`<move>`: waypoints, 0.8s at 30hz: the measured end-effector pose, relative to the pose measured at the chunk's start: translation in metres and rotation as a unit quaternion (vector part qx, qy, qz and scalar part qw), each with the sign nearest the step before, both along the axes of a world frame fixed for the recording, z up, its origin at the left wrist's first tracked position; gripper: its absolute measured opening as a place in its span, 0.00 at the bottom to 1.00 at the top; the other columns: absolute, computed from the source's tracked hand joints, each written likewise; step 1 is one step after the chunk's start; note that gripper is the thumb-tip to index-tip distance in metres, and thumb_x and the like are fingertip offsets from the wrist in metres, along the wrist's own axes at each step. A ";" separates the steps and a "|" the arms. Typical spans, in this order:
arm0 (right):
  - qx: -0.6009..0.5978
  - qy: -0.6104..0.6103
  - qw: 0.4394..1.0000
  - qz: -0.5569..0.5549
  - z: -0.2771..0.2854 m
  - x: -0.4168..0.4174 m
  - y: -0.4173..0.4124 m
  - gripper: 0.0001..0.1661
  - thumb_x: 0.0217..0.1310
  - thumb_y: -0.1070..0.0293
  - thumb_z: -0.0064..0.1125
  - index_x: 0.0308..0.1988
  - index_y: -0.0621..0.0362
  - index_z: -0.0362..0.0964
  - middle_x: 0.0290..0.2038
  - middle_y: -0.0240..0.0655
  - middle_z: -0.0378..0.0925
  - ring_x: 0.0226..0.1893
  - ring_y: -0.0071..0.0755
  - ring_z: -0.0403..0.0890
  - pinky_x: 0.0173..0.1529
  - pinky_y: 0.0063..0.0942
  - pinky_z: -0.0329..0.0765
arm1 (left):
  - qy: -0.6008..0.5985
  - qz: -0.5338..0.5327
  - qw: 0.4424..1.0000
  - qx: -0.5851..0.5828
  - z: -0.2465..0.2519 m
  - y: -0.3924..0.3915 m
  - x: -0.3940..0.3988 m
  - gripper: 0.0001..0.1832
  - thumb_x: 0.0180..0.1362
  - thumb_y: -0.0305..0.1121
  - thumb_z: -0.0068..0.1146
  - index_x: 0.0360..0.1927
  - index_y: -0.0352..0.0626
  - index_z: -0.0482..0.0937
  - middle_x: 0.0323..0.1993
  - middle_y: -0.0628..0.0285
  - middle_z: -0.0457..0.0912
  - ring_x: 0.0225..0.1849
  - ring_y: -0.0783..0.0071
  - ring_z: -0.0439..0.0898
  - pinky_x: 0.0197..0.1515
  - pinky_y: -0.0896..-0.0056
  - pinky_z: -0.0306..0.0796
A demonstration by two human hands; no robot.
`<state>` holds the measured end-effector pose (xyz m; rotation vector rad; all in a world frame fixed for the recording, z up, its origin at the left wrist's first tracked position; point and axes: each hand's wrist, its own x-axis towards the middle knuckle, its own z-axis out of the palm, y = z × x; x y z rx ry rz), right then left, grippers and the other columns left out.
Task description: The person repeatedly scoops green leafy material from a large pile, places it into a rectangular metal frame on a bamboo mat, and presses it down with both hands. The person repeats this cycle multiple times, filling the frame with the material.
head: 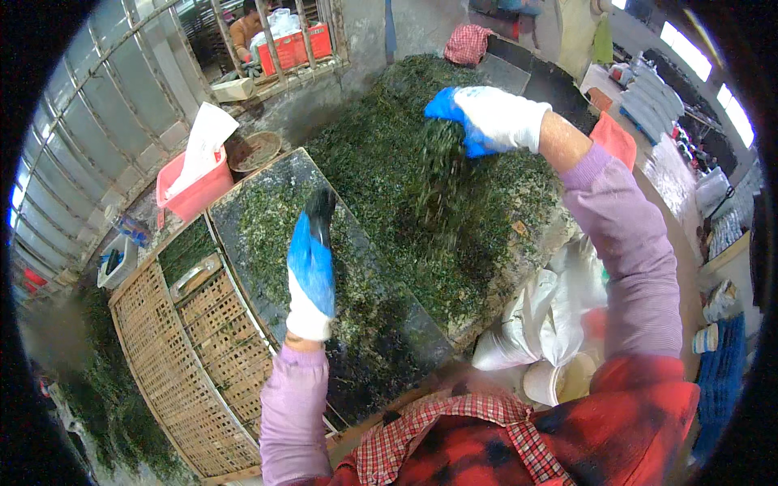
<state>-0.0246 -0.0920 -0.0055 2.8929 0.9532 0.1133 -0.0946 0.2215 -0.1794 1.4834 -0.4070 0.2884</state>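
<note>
My right hand (489, 118), in a white glove with blue-coated palm and fingers, is raised over a big heap of shredded dark-green plant matter (389, 140) that looks like salted seaweed. It grips a clump (442, 136), and loose bits fall from it in a blur. My left hand (312, 267), gloved the same way, is above a dark flat board (419, 328) strewn with the same shreds. A black object (320, 209), perhaps a tool's handle or head, extends from its fingers; its lower part is hidden.
Left of the board lies a woven bamboo rack (164, 358). Beyond stand a pink plastic basket (194, 188) and a round basket (258, 150). White sacks (535, 316) and a bucket (541, 383) stand close on the right. A person (246, 30) is behind the barred window near a red crate (295, 48).
</note>
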 end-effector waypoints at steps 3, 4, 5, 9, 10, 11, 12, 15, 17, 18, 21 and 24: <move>0.032 0.025 0.992 0.119 -0.006 -0.020 0.004 0.44 0.44 0.70 0.64 0.65 0.58 0.68 0.61 0.53 0.73 0.61 0.58 0.75 0.66 0.42 0.73 | 0.020 -0.031 0.999 -0.037 0.013 -0.042 0.032 0.26 0.77 0.40 0.38 0.71 0.34 0.67 0.67 0.53 0.74 0.69 0.66 0.70 0.74 0.64 0.60; 0.050 0.054 0.990 0.119 -0.007 -0.024 0.004 0.44 0.44 0.70 0.64 0.65 0.59 0.68 0.62 0.53 0.73 0.62 0.58 0.74 0.66 0.42 0.72 | 0.030 -0.048 0.997 -0.058 0.013 -0.060 0.042 0.26 0.78 0.41 0.37 0.71 0.36 0.67 0.67 0.54 0.74 0.68 0.67 0.71 0.73 0.63 0.60; 0.083 0.079 0.984 0.140 -0.010 -0.026 0.003 0.44 0.44 0.70 0.64 0.65 0.59 0.68 0.63 0.54 0.72 0.63 0.57 0.73 0.67 0.42 0.71 | 0.087 -0.197 0.962 -0.167 0.012 -0.077 0.054 0.25 0.77 0.41 0.37 0.71 0.38 0.67 0.66 0.55 0.74 0.67 0.66 0.71 0.73 0.64 0.61; 0.194 0.021 0.946 0.257 -0.035 -0.013 -0.019 0.39 0.47 0.72 0.63 0.63 0.54 0.71 0.54 0.52 0.79 0.55 0.56 0.80 0.59 0.42 0.77 | -0.117 -0.338 0.933 0.046 -0.007 -0.141 0.061 0.27 0.77 0.46 0.40 0.71 0.41 0.67 0.68 0.56 0.72 0.67 0.64 0.71 0.70 0.63 0.65; 0.204 0.024 0.945 0.255 -0.043 -0.006 -0.031 0.40 0.46 0.71 0.65 0.63 0.56 0.71 0.54 0.53 0.79 0.57 0.57 0.79 0.60 0.43 0.77 | -0.145 -0.231 0.951 0.143 -0.012 -0.153 0.055 0.27 0.77 0.46 0.41 0.72 0.43 0.67 0.68 0.57 0.71 0.66 0.63 0.72 0.70 0.62 0.66; 0.213 0.023 0.947 0.241 -0.053 0.003 -0.043 0.40 0.46 0.71 0.66 0.63 0.56 0.70 0.53 0.52 0.79 0.54 0.54 0.80 0.58 0.42 0.78 | 0.011 -0.318 0.947 -0.034 -0.017 -0.157 0.042 0.27 0.76 0.45 0.42 0.72 0.43 0.66 0.69 0.57 0.71 0.67 0.62 0.72 0.70 0.61 0.66; 0.235 0.004 0.938 0.253 -0.066 0.011 -0.056 0.40 0.46 0.72 0.66 0.63 0.57 0.70 0.52 0.50 0.80 0.52 0.52 0.82 0.56 0.40 0.79 | 0.166 -0.382 0.884 -0.211 -0.020 -0.159 0.029 0.27 0.76 0.44 0.44 0.73 0.44 0.66 0.70 0.56 0.70 0.67 0.61 0.72 0.71 0.60 0.65; 0.367 0.264 0.885 0.109 -0.110 0.023 -0.105 0.48 0.45 0.76 0.61 0.70 0.55 0.62 0.36 0.35 0.79 0.31 0.28 0.80 0.44 0.29 0.81 | 0.169 -0.407 0.880 -0.175 -0.020 -0.145 0.007 0.26 0.74 0.44 0.44 0.70 0.43 0.70 0.66 0.55 0.76 0.64 0.62 0.75 0.69 0.62 0.67; 0.455 0.377 0.807 0.013 -0.148 0.021 -0.134 0.52 0.47 0.76 0.55 0.74 0.52 0.55 0.25 0.23 0.73 0.25 0.18 0.74 0.40 0.26 0.80 | -0.032 -0.230 0.956 0.178 -0.016 -0.132 -0.006 0.26 0.73 0.46 0.45 0.67 0.42 0.72 0.58 0.57 0.81 0.55 0.64 0.80 0.61 0.64 0.73; 0.515 0.399 0.759 0.027 -0.169 0.018 -0.146 0.50 0.50 0.74 0.53 0.75 0.51 0.54 0.22 0.21 0.68 0.26 0.17 0.74 0.39 0.24 0.78 | -0.013 -0.195 0.946 0.259 -0.012 -0.129 -0.009 0.25 0.72 0.46 0.45 0.65 0.42 0.74 0.54 0.58 0.83 0.50 0.65 0.82 0.57 0.65 0.75; 0.622 0.390 0.675 -0.071 -0.233 0.014 -0.151 0.45 0.57 0.79 0.51 0.75 0.50 0.56 0.29 0.24 0.78 0.28 0.13 0.76 0.39 0.19 0.77 | 0.238 -0.240 0.930 0.142 0.015 -0.146 -0.005 0.22 0.71 0.46 0.47 0.58 0.43 0.79 0.43 0.61 0.85 0.41 0.70 0.82 0.45 0.68 0.76; 0.611 0.227 0.744 0.146 -0.281 0.018 -0.144 0.31 0.70 0.69 0.51 0.71 0.55 0.62 0.66 0.38 0.73 0.64 0.37 0.76 0.66 0.36 0.75 | 0.306 -0.191 0.932 0.037 0.066 -0.180 0.007 0.19 0.70 0.45 0.49 0.54 0.44 0.82 0.35 0.65 0.83 0.34 0.76 0.79 0.35 0.72 0.72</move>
